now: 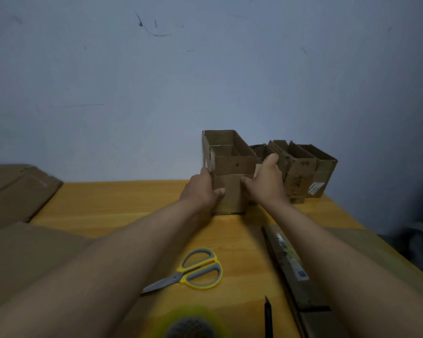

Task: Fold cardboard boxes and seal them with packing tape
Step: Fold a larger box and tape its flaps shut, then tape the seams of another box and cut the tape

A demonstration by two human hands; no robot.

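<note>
Setting an erected cardboard box among others at the surface's far edge, top flaps still standing open.

Several open boxes are already standing near the far right corner; flat cardboard sheets are waiting at the left edge, so folding looks partly done and no sealing is showing. The left hand and right hand are bracing the box's two sides, fingers spread flat, arms reaching forward. Scissors are lying near the front edge.
</note>
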